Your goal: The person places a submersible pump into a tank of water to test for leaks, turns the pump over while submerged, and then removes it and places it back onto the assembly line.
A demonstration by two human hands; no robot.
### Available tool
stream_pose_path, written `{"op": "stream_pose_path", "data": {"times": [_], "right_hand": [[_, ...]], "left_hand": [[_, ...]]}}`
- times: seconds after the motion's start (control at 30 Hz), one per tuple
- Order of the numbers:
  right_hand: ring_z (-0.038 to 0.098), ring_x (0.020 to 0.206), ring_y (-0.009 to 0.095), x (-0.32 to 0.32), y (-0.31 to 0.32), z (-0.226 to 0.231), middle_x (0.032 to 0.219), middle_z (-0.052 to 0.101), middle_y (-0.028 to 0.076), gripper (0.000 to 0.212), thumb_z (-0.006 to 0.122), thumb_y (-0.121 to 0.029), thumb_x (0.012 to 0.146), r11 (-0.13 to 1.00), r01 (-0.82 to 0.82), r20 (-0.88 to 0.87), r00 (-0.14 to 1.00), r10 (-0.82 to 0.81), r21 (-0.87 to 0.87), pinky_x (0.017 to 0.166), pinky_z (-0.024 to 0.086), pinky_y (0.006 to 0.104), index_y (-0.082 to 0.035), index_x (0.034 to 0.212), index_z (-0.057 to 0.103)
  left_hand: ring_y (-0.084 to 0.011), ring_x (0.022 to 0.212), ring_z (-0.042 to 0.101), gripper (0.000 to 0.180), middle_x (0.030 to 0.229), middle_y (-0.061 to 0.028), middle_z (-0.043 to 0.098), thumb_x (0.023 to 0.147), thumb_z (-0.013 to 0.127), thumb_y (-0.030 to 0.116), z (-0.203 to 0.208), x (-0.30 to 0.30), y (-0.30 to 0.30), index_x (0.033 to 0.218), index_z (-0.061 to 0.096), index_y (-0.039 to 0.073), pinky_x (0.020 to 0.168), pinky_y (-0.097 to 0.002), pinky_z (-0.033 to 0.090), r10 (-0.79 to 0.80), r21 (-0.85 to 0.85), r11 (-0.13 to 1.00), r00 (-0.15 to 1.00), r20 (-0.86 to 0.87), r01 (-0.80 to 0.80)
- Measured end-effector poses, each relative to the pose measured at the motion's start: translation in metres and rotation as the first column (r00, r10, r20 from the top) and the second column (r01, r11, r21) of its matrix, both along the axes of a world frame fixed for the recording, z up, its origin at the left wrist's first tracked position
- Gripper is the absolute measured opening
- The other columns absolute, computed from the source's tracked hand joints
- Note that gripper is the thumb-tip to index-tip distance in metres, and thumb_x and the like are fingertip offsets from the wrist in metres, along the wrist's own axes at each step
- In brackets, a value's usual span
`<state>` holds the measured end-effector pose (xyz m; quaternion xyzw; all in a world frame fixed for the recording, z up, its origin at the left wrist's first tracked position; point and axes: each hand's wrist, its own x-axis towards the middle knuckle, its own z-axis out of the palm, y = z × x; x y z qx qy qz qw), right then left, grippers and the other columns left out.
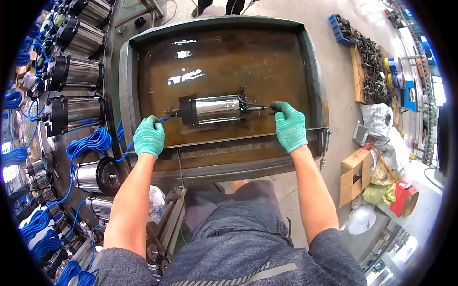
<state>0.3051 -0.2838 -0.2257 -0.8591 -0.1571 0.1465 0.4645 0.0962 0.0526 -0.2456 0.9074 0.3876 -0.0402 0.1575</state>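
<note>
A steel-bodied motor [218,109] with black end caps lies on its side in a tank of brownish water [224,62]. It seems partly under the surface. My left hand [149,137], in a green glove, is closed at the motor's left end on a blue cable [165,118] that leads to it. On the other side, my right hand [290,127], gloved the same way, pinches the end of a thin dark hose with a metal fitting [257,107] at the motor's right end. The fingertips of both hands are partly hidden.
A metal bar [224,142] crosses the tank's near side. More steel motors [76,114] and coiled blue cables [90,144] crowd the left bench. To the right are a blue crate [339,31], dark small parts [374,66] and a cardboard box [354,176]. Someone's legs show beyond the tank.
</note>
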Motion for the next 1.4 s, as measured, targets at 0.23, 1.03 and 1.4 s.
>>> {"op": "stream_pose_path", "data": {"times": [0.23,1.03,1.4], "right_hand": [[0.068,0.091,0.042,0.009,-0.007,-0.001,0.095,0.07,0.024,0.021,0.057,-0.009,0.089,0.969,-0.059,-0.005,0.998,0.059,-0.24,0.082,0.055,0.0445,-0.005,0.101,0.073],[0.068,0.07,0.032,0.057,-0.065,-0.035,0.089,0.07,0.012,0.024,0.063,-0.004,0.079,0.959,0.281,0.506,0.834,-0.221,-0.044,0.063,0.057,0.038,-0.009,0.101,0.073],[0.069,0.091,0.039,0.068,-0.051,-0.013,0.096,0.073,0.017,0.019,0.059,-0.019,0.09,0.886,-0.222,0.013,0.968,0.249,-0.407,0.083,0.056,0.0478,-0.009,0.098,0.073]], "left_hand": [[-0.0412,0.092,0.064,0.014,0.099,-0.0182,0.068,0.092,0.058,0.018,0.001,0.002,0.0,0.097,0.068,0.009,0.081,-0.0501,0.051,0.011,-0.02,1.0,1.0,0.009,-0.01],[-0.0139,0.069,0.053,0.016,0.074,-0.0052,0.058,0.087,0.049,-0.001,-0.02,-0.022,0.026,0.091,0.064,0.001,0.068,-0.0315,0.047,-0.109,-0.086,0.989,0.986,0.129,0.121],[-0.021,0.066,0.056,0.014,0.075,-0.0134,0.062,0.087,0.053,0.001,-0.023,-0.019,0.015,0.09,0.067,0.003,0.069,-0.0367,0.049,-0.12,-0.002,0.992,0.967,0.224,0.123]]}}
